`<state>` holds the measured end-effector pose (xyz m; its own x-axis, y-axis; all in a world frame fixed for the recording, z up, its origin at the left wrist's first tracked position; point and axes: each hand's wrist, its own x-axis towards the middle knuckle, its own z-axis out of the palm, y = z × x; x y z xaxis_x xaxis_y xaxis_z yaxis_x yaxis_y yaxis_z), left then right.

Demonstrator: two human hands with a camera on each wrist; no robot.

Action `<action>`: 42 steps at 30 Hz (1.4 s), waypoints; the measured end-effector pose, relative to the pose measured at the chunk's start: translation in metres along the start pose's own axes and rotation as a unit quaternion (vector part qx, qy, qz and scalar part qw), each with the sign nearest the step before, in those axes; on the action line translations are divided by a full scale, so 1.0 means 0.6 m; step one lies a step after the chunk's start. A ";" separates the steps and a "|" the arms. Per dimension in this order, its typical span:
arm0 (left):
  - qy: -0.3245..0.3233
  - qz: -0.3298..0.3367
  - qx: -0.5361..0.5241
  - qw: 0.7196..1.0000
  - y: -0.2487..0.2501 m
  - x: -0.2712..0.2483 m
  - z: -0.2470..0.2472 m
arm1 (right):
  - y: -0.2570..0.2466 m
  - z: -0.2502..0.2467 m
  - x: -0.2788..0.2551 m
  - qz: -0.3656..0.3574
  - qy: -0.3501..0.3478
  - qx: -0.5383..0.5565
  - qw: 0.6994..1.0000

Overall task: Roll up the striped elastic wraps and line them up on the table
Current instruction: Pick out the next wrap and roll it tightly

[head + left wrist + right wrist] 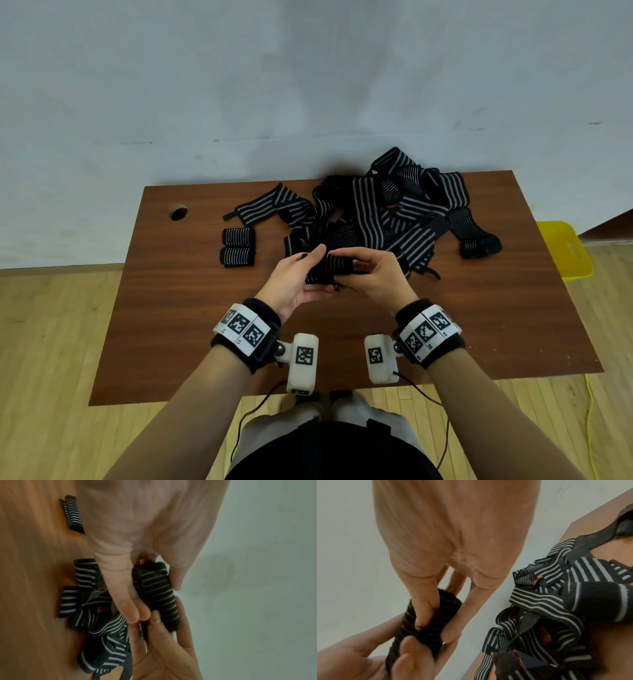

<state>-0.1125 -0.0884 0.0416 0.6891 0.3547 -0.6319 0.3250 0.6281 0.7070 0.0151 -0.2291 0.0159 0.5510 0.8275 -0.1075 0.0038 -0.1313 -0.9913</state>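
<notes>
A black wrap with thin grey stripes, rolled into a short cylinder (329, 268), is held above the table's middle. My left hand (317, 270) grips its left end, thumb on top and fingers beneath. My right hand (344, 270) pinches the right end. In the left wrist view the roll (159, 596) sits between thumb and fingers. The right wrist view shows my fingertips (419, 623) pressing into the roll (428, 615). Two finished rolls (238, 237) (237, 256) lie side by side at the left. A tangled pile of unrolled wraps (387, 212) covers the far middle.
The brown wooden table (171, 325) has a round cable hole (178, 211) at its far left. One flat wrap (270, 209) trails left from the pile, and a partly bunched one (479, 245) lies at the far right. A yellow seat (565, 250) stands beyond the right edge.
</notes>
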 end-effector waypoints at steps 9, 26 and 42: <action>0.011 -0.039 -0.050 0.998 -0.017 -0.005 -0.027 | 0.031 0.009 -0.006 0.056 -0.037 0.013 0.998; 0.123 0.056 -0.004 0.991 -0.035 0.014 -0.161 | 0.044 0.174 0.066 0.192 0.024 0.062 0.979; 0.083 0.056 0.052 0.994 -0.002 0.067 -0.358 | 0.088 0.308 0.163 0.224 -0.001 0.034 0.974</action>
<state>-0.2245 0.0740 -0.0527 0.6112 0.5333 -0.5849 0.3239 0.5057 0.7996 -0.0847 -0.0541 -0.0611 0.4828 0.6962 -0.5313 -0.2917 -0.4442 -0.8471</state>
